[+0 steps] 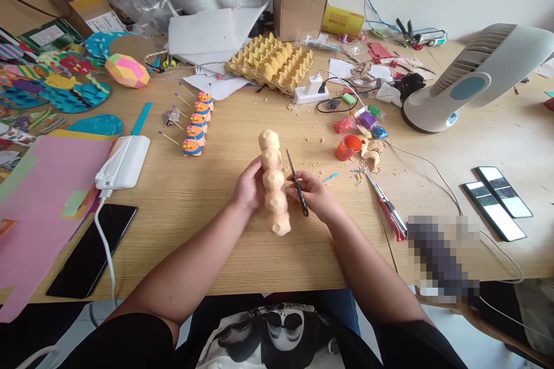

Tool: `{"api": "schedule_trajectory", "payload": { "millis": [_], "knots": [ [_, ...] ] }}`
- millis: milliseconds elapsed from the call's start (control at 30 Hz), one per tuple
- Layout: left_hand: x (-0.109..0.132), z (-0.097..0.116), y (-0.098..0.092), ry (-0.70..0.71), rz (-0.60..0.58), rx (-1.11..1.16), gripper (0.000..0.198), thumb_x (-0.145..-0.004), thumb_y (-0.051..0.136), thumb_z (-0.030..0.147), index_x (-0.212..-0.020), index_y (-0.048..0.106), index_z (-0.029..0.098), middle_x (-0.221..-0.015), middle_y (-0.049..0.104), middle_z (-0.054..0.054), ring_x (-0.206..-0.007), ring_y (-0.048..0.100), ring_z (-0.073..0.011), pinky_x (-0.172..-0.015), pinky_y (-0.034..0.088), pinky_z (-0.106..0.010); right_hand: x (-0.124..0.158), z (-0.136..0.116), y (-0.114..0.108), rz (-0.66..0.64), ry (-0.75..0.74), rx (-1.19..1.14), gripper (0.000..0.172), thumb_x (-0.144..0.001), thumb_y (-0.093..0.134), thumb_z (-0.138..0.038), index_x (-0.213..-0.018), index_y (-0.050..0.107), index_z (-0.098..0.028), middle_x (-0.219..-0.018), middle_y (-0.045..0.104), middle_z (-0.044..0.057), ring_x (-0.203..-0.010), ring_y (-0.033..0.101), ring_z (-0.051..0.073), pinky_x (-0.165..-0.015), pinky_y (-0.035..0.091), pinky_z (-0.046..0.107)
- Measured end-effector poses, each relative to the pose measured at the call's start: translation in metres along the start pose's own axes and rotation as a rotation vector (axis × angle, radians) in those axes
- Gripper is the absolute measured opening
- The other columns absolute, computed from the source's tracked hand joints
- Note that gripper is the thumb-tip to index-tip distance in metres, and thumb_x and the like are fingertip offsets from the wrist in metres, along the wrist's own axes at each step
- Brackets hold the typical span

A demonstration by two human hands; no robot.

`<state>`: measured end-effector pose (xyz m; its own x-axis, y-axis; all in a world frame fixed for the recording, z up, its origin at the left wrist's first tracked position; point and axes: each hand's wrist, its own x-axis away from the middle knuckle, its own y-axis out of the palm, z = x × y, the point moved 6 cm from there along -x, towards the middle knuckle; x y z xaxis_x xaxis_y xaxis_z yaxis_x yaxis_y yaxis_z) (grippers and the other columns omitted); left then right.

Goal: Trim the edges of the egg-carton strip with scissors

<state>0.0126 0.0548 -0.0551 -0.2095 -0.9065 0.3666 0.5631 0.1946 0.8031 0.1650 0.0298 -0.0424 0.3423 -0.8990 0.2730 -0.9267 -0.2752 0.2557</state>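
A strip of several pale egg-carton cups (273, 176) lies lengthwise on the wooden table (208, 213) in front of me. My left hand (250, 185) grips its left side, fingers curled round the cups. My right hand (314, 193) is closed on the black handles of small scissors (296, 183), whose blades point away from me along the strip's right edge. Cardboard scraps (312, 150) are scattered just beyond the strip.
A painted caterpillar (197, 124) of carton cups sits to the left, a yellow egg tray (272, 60) behind. An orange cup (347, 147), clay pieces and a red utility knife (389, 210) lie right. A fan (471, 78), phones (497, 202), a power bank (125, 161) and pink paper (38, 207) surround.
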Motion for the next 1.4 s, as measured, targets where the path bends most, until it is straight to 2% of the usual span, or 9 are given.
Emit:
{"api": "schedule_trajectory", "payload": {
  "millis": [233,500,633,667,733,900,1000,1200,1400],
  "knots": [
    [0.001,-0.005,0.0,-0.034,-0.022,-0.043,0.022,-0.102,0.066,0.044,-0.095,0.069,0.023,-0.079,0.073,-0.004,-0.065,0.072,-0.0216,-0.061,0.061,-0.034,0.002,0.0,0.008,-0.028,0.012,-0.042,0.052,-0.066,0.098,-0.038,-0.104,0.065,-0.024,-0.074,0.065,-0.006,-0.065,0.057,0.012,-0.064,0.046,0.027],
    [0.002,-0.003,0.007,0.016,0.004,-0.024,0.019,-0.104,0.064,0.037,-0.094,0.073,0.022,-0.083,0.077,-0.006,-0.073,0.074,-0.022,-0.073,0.064,-0.036,0.003,-0.008,0.008,-0.012,-0.066,-0.006,0.046,-0.068,0.093,-0.034,-0.102,0.064,-0.024,-0.075,0.062,-0.006,-0.064,0.051,0.011,-0.06,0.039,0.025],
    [0.003,-0.001,0.002,-0.049,0.016,0.004,0.024,-0.105,0.063,0.04,-0.091,0.071,0.022,-0.076,0.074,-0.004,-0.063,0.07,-0.0198,-0.061,0.058,-0.032,0.003,-0.009,0.005,0.001,-0.092,0.006,0.041,-0.07,0.087,-0.03,-0.103,0.063,-0.023,-0.072,0.061,-0.007,-0.06,0.049,0.01,-0.059,0.038,0.026],
    [0.004,-0.003,0.001,-0.099,-0.004,-0.014,0.027,-0.105,0.063,0.044,-0.091,0.071,0.023,-0.073,0.073,-0.003,-0.058,0.067,-0.019,-0.059,0.055,-0.031,0.002,-0.008,0.004,0.006,-0.096,0.012,0.04,-0.07,0.085,-0.028,-0.103,0.063,-0.023,-0.072,0.061,-0.006,-0.06,0.05,0.01,-0.059,0.038,0.026],
    [0.004,0.0,-0.001,-0.105,-0.005,-0.027,0.029,-0.105,0.064,0.047,-0.089,0.071,0.024,-0.068,0.07,-0.002,-0.053,0.063,-0.0173,-0.057,0.051,-0.03,0.001,-0.007,0.001,0.036,-0.107,0.043,0.038,-0.07,0.082,-0.027,-0.102,0.063,-0.024,-0.072,0.062,-0.006,-0.062,0.052,0.011,-0.061,0.04,0.027],
    [0.001,0.006,-0.004,-0.058,0.011,0.003,0.026,-0.106,0.063,0.044,-0.091,0.072,0.025,-0.073,0.073,-0.002,-0.058,0.065,-0.0185,-0.064,0.052,-0.032,-0.001,-0.008,-0.006,0.13,-0.151,0.158,0.036,-0.072,0.086,-0.032,-0.099,0.065,-0.023,-0.075,0.063,-0.004,-0.07,0.057,0.014,-0.065,0.043,0.029],
    [-0.004,0.01,-0.006,-0.002,0.018,0.028,0.023,-0.107,0.06,0.039,-0.091,0.072,0.027,-0.074,0.073,0.0,-0.06,0.065,-0.0175,-0.068,0.053,-0.033,0.001,-0.008,-0.005,0.082,-0.104,0.107,0.044,-0.071,0.092,-0.037,-0.102,0.064,-0.024,-0.078,0.067,-0.003,-0.073,0.061,0.015,-0.066,0.045,0.028],
    [-0.009,0.018,-0.014,0.134,0.074,0.034,0.025,-0.106,0.064,0.037,-0.084,0.071,0.027,-0.072,0.072,0.001,-0.064,0.065,-0.0166,-0.071,0.051,-0.031,0.007,-0.005,0.008,-0.116,0.084,0.032,0.055,-0.063,0.102,-0.044,-0.095,0.063,-0.022,-0.069,0.067,-0.006,-0.06,0.059,0.011,-0.059,0.046,0.025],
    [-0.012,0.017,-0.019,0.123,0.085,0.031,0.028,-0.105,0.064,0.041,-0.082,0.072,0.027,-0.07,0.071,0.0,-0.063,0.063,-0.0183,-0.074,0.05,-0.034,0.008,-0.003,0.012,-0.213,0.104,-0.033,0.053,-0.065,0.102,-0.042,-0.096,0.065,-0.021,-0.068,0.068,-0.005,-0.059,0.062,0.012,-0.06,0.048,0.025]
  ]
}}
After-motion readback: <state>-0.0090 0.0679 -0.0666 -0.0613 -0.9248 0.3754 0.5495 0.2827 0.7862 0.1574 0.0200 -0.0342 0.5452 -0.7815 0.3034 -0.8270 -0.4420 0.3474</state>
